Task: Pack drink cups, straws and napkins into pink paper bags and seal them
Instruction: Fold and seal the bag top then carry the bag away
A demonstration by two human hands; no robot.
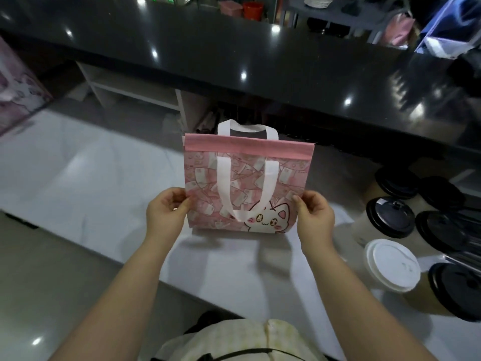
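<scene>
White tabletop [78,165] runs across the view, with a dark glossy counter [234,61] rising behind its far edge and a pink printed box [15,82] at the far left corner.

A pink bag [247,178] stands upright about midway between the near and far edges, its printed front facing the person. It has a plain pink band along the top, and a white cartoon cat [270,217] sits in the lower right of the print. One white handle [223,183] hangs down over the front.

The left hand [166,212] pinches the bag's left side edge between thumb and fingers. The right hand [315,214] pinches the right side edge the same way. Whether the bag's bottom touches the tabletop cannot be told.

Toward the right edge stands a cluster of black-lidded cups [390,217], and a white-lidded cup [393,264] stands just beside them, nearer the person. All the cups are apart from the bag.
</scene>
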